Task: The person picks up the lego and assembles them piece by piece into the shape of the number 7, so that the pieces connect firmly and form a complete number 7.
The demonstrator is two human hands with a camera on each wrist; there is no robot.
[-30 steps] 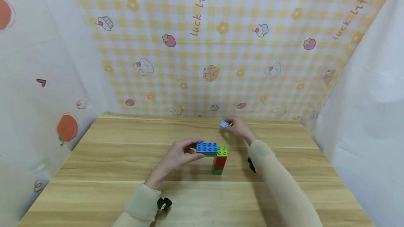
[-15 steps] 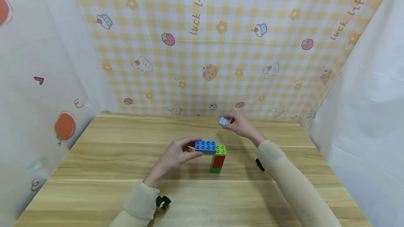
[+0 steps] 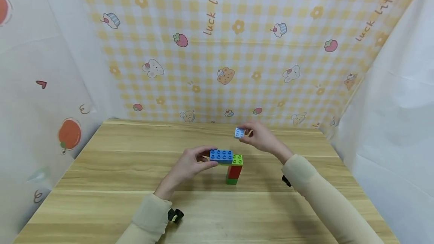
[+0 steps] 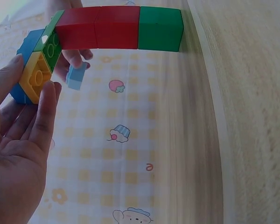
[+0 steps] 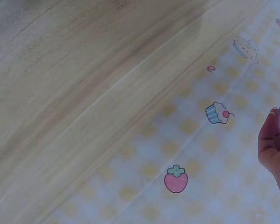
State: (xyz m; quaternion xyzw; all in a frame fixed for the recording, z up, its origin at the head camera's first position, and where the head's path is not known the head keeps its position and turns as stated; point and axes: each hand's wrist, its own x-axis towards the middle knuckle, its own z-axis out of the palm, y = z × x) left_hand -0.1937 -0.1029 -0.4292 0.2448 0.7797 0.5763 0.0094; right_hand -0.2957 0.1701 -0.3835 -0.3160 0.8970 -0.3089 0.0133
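Observation:
A toy-brick tower stands upright on the table. Its base is a green brick (image 3: 232, 181), with two red bricks (image 4: 116, 28) stacked above and a lime green brick (image 3: 238, 159) over those. Across the top lies a long blue brick (image 3: 221, 156), jutting out to the left. The left wrist view shows a yellow brick (image 4: 30, 83) under its overhang. My left hand (image 3: 188, 165) grips that overhanging end between thumb and fingers. Behind the tower, my right hand (image 3: 262, 138) pinches a small light blue brick (image 3: 238, 133), studs up, raised over the table.
The wooden table (image 3: 101, 183) meets a yellow checked cloth (image 3: 210, 97) at its back edge. White cloth sides (image 3: 390, 97) border it left and right. Small black devices (image 3: 175, 215) sit at both wrists.
My right hand has lifted the light blue brick off the back of the table and brought it slightly forward, the forearm swinging right. My left hand keeps its hold on the tower.

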